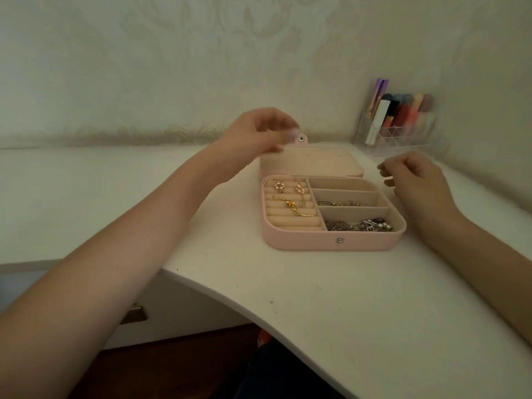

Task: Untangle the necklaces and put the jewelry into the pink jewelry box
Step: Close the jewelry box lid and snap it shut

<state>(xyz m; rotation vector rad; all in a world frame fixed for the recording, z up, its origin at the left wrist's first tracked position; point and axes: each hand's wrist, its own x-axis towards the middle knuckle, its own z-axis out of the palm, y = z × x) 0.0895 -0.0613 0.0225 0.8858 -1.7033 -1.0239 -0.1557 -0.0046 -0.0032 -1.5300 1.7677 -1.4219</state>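
head cam, fwd-down, close over desk (316,298)

I count one box (331,240) on one table (345,312), its one lid (311,162) open. Inside I see three compartments (345,197) on the right and one ring-roll bed (285,217) on the left. On the rolls I count two pink flower earrings (279,186) and one gold chain (293,208). The silver tangle (359,225) is too blurred to count. I see two hands, left (259,131) and right (414,174), and one organizer (403,133).
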